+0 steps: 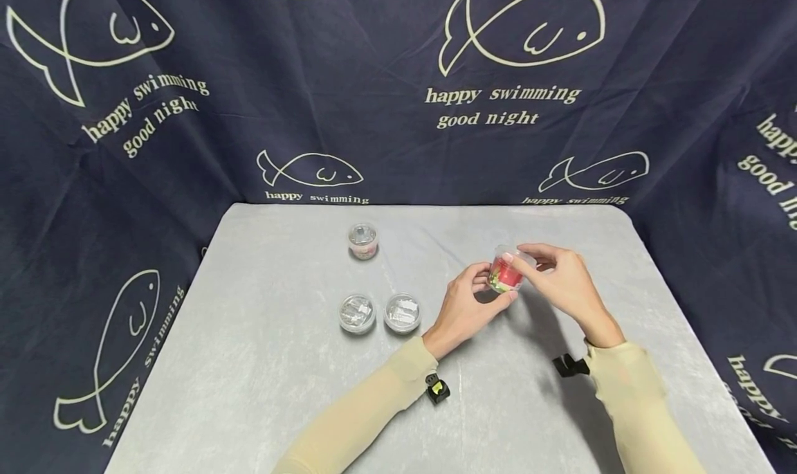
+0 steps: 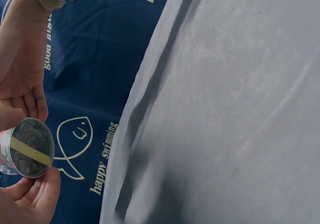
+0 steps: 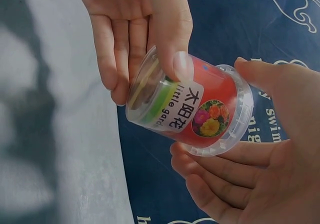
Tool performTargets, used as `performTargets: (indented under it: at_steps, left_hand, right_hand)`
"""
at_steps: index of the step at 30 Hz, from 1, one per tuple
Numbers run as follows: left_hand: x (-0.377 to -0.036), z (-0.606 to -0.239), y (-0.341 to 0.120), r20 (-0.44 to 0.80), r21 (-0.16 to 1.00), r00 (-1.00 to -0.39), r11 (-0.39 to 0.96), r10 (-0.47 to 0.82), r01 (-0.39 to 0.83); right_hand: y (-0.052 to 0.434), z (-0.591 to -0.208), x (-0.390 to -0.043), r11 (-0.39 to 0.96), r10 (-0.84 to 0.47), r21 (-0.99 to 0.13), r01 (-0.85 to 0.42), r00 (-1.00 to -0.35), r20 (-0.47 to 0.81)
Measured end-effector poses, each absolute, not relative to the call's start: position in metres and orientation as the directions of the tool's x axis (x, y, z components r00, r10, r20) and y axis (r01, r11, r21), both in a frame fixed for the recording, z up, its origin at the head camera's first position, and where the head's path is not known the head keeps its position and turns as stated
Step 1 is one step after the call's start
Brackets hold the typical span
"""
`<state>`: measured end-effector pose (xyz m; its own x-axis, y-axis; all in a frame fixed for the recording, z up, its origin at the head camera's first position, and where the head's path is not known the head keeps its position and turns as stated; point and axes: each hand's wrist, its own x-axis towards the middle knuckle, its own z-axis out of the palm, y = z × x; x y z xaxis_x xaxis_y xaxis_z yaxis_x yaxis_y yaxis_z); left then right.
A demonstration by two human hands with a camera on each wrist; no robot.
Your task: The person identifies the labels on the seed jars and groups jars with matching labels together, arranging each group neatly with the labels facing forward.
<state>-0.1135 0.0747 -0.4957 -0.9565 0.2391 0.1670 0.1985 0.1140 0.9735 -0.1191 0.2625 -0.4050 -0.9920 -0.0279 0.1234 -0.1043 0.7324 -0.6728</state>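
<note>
Fingers are covering part of the cup point(image 3: 192, 106) label, and the 3 small tubs point(image 1: 363, 241) are showing contents too small to read.

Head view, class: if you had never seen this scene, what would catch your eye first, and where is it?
First, the small clear plastic cup with a red flower label, held above the grey table between the left hand and the right hand. Next, three small clear lidded cups standing at the table's middle, left of the hands. Behind hangs a dark blue cloth printed with white fish.
</note>
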Motion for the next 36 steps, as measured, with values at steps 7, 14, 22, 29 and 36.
performTargets:
  at_steps: [7, 14, 22, 29, 36]
  left_hand:
    - [-0.112, -0.495, 0.074, 0.159, 0.976, -0.957, 0.109, 0.242, 0.190]
    - [-0.111, -0.493, 0.075, 0.138, 0.983, -0.958, 0.080, 0.251, 0.163]
    - [-0.109, -0.492, 0.073, 0.122, 0.991, -0.955, 0.012, 0.271, 0.130]
    - [-0.108, -0.492, 0.073, 0.117, 0.992, -0.941, -0.081, 0.318, 0.096]
    - [-0.107, -0.492, 0.073, 0.119, 0.990, -0.934, -0.111, 0.336, 0.086]
  right_hand:
    - [0.265, -0.403, -0.118, 0.739, -0.051, -0.664, -0.112, -0.993, 0.110]
    - [0.267, -0.402, -0.120, 0.738, -0.079, -0.661, -0.134, -0.990, 0.113]
    - [0.273, -0.403, -0.122, 0.709, -0.126, -0.689, -0.154, -0.988, 0.091]
    - [0.275, -0.401, -0.122, 0.668, -0.147, -0.734, -0.123, -0.989, 0.032]
    - [0.275, -0.402, -0.122, 0.655, -0.141, -0.747, -0.115, -0.990, 0.029]
